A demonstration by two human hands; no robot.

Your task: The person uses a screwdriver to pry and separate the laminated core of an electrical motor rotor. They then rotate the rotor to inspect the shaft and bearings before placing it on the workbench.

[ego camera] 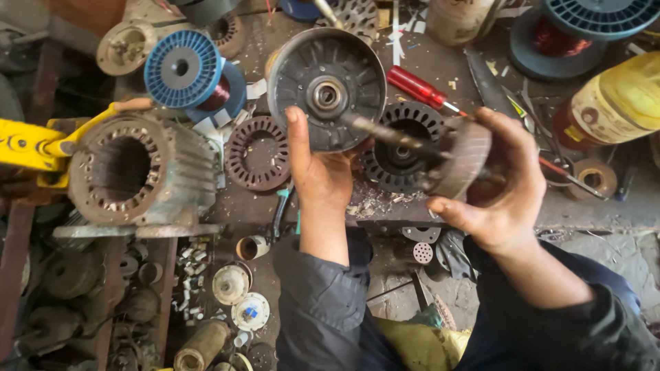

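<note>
Left hand (320, 172) holds a round dark motor cover (326, 89) from below, at about 11 o'clock from frame centre; the thumb (297, 137) lies flat across the cover's face on its left side, the other fingers are hidden behind the disc, so the grip is closed on it. The bearing hub sits at the cover's centre, just right of the thumb tip. Right hand (505, 185) is at 3 o'clock, fingers curled around a rusty rotor (462, 159); index finger arches over its top, thumb presses along its underside. The rotor's shaft (388, 135) sticks out toward 9 o'clock, its tip just at the cover's lower rim; contact cannot be judged. Count: one cover, one rotor in hand. On the bench: two loose ring-shaped slotted cores, one (257, 152) at 9 o'clock of the left hand, one (402, 148) behind the shaft. One big ribbed motor housing (141, 172) at far 9 o'clock, with a yellow tool (34, 144) against it. Two blue wire spools (185, 69) (584, 27) clearly seen, at 10 and 1 o'clock. One red-handled screwdriver (419, 88) at 12 o'clock of the rotor. One yellow bottle (615, 103) at 2 o'clock.
</note>
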